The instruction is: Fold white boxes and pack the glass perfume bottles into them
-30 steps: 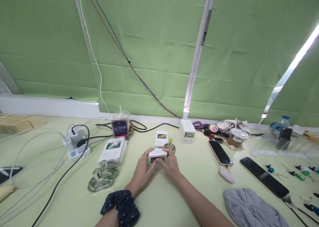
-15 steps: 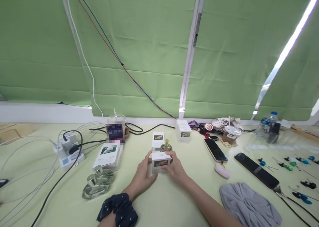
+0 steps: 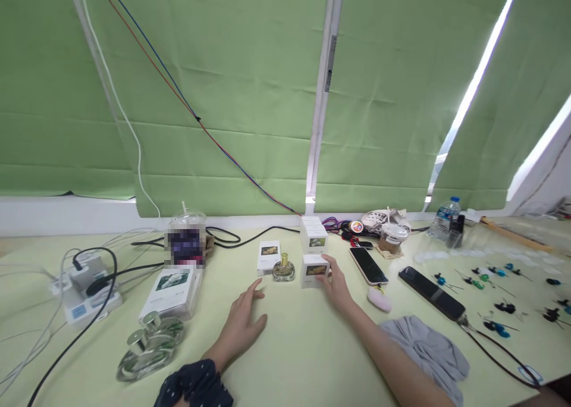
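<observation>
My right hand [image 3: 336, 288] grips the right side of a small white box [image 3: 310, 279] with a flower picture on its front. That box stands in front of another white box [image 3: 313, 233]. My left hand [image 3: 243, 323] is empty, fingers apart, low over the table and left of the box. Between the hands, farther back, a small perfume bottle [image 3: 284, 270] with a gold cap stands beside a flat white box [image 3: 269, 257]. At the left, two larger perfume bottles [image 3: 151, 344] with silver-green caps sit before stacked white boxes [image 3: 172, 291].
A power strip [image 3: 84, 294] with tangled cables lies at far left, near a lidded cup [image 3: 186, 219]. To the right are two phones [image 3: 368, 266], a pink case [image 3: 379, 300], a grey cloth [image 3: 422, 350], an iced drink [image 3: 392, 238], a water bottle [image 3: 446, 216] and several earphones [image 3: 495, 328].
Both hands held the small box before; my left hand has let go and moved left. My right hand has carried the box right, in front of the other box. The view has turned right.
</observation>
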A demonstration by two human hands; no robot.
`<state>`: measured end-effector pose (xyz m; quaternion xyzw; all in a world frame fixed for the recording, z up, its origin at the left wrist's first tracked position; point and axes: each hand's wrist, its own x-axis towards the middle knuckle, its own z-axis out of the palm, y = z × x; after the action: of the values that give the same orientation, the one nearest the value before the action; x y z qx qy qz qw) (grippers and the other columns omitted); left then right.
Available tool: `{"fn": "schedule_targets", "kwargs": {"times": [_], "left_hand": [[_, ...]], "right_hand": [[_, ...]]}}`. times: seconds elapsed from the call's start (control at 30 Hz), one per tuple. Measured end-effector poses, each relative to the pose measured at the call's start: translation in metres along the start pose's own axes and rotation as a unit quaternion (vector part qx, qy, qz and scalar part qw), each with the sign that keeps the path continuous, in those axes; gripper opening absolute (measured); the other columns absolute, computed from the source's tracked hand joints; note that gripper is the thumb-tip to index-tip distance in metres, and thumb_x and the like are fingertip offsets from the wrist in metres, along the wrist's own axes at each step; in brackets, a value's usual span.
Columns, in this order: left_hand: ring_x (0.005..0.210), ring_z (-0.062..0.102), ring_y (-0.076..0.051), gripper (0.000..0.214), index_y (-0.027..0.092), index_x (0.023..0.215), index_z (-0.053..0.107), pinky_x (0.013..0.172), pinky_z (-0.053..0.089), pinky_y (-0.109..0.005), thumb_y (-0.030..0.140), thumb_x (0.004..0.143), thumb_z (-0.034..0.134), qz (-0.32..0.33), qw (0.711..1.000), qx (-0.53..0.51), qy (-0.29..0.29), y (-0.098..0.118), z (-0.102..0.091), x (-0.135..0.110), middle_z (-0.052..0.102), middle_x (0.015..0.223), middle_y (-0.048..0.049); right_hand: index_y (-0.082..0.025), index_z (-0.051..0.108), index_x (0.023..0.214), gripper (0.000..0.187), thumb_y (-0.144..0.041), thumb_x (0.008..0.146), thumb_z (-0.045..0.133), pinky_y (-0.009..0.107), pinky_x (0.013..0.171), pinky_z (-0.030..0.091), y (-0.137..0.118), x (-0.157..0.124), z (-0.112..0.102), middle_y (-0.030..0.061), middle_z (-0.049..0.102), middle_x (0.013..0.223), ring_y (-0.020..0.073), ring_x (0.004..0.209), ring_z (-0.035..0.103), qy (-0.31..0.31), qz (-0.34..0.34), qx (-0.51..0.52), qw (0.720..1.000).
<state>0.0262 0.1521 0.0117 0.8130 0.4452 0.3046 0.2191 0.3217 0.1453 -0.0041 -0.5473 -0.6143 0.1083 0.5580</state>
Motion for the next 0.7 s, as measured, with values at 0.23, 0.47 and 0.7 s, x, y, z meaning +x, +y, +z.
{"fn": "schedule_targets", "kwargs": {"times": [0.23,0.47,0.7], "left_hand": [[0.113,0.054,-0.026,0.066,0.023,0.139,0.031,0.102,0.036,-0.045,0.023,0.076,0.052,0.002,1.0,0.008,0.007,-0.004,0.002,0.001,0.061,0.112,-0.0062],[0.112,0.056,-0.025,0.064,0.023,0.137,0.033,0.101,0.038,-0.044,0.025,0.076,0.052,0.007,1.0,0.017,0.021,-0.012,0.005,0.002,0.063,0.111,-0.0059],[0.111,0.056,-0.025,0.062,0.022,0.14,0.03,0.099,0.042,-0.042,0.031,0.082,0.05,0.004,0.998,0.05,0.048,-0.024,0.011,0.007,0.06,0.114,-0.0073]], "right_hand": [[-0.023,0.043,0.126,0.047,-0.018,0.08,0.048,0.046,0.094,0.044,0.02,0.022,0.01,0.0113,0.05,0.119,0.0267,0.115,0.048,0.085,-0.03,-0.056,0.994],[-0.023,0.04,0.129,0.05,-0.013,0.08,0.045,0.045,0.093,0.044,0.032,0.039,0.017,0.0116,0.046,0.12,0.0262,0.115,0.046,0.095,-0.046,-0.078,0.991],[-0.025,0.039,0.132,0.055,-0.014,0.079,0.047,0.045,0.093,0.042,0.038,0.047,0.021,0.0087,0.052,0.112,0.0257,0.104,0.049,0.1,-0.014,-0.079,0.992]]}}
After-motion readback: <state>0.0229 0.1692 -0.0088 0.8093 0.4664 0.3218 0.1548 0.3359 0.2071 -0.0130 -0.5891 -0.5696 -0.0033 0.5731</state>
